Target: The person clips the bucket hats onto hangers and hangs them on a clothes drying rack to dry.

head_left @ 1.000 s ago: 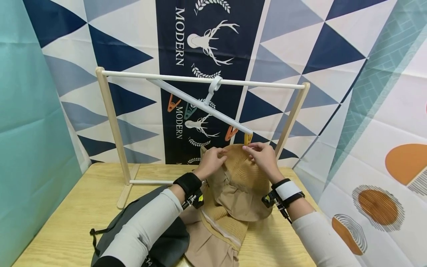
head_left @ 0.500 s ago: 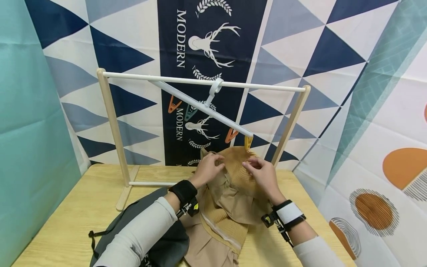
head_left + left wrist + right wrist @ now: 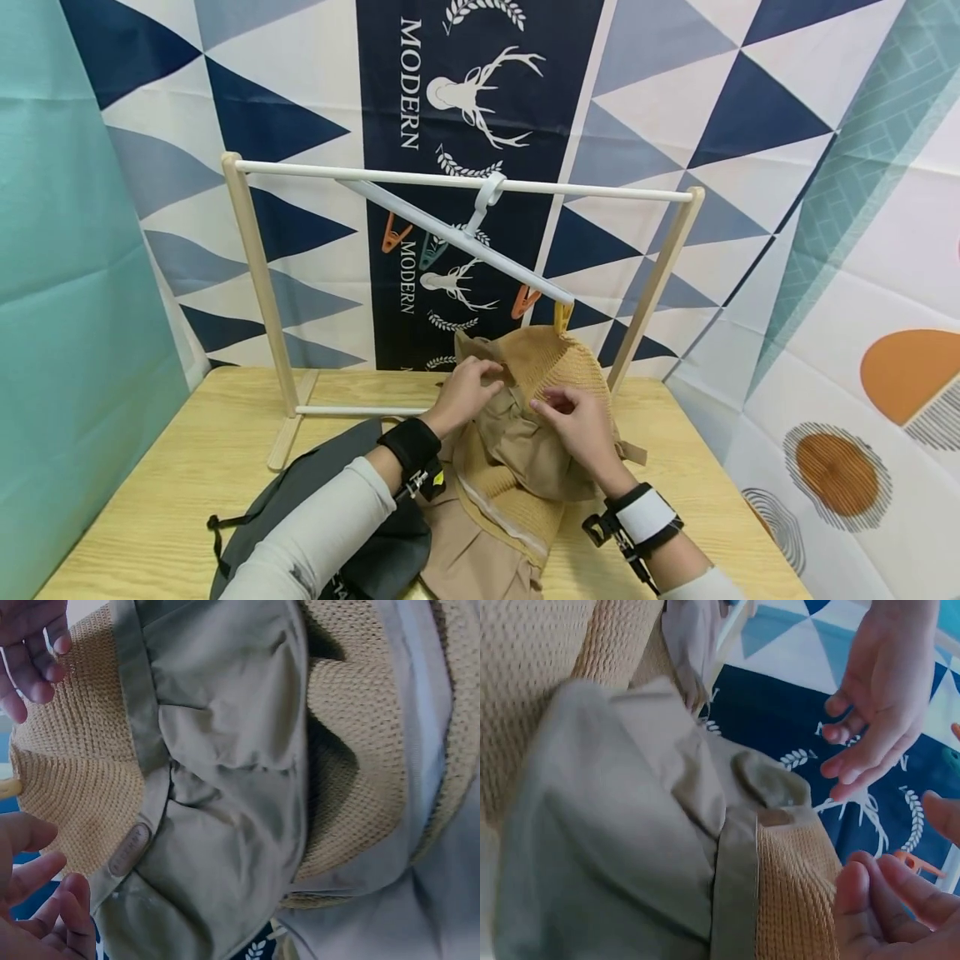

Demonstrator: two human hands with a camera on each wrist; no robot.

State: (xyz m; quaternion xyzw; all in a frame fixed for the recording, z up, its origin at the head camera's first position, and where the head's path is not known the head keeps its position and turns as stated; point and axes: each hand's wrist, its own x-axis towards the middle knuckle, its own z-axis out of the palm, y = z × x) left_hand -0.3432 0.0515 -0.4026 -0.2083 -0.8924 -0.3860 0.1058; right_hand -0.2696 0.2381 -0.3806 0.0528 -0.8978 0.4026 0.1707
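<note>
Hat [image 3: 540,362] hangs by its crown edge from the yellow clip [image 3: 563,317] at the low end of the hanger [image 3: 454,237]. Hanger is hooked over the rack [image 3: 262,283] rail; tilt likely due to hat weight on one end, as the other visible clips look unloaded. Left hand [image 3: 467,390] beside the hat, right hand [image 3: 579,421] in front of it: both hold nothing, fingers loosely bent, slightly spread, so the clip presumably carries the load. Second hat [image 3: 502,508] lies lower, next to the bag [image 3: 390,533]; can't tell if the hats touch.
</note>
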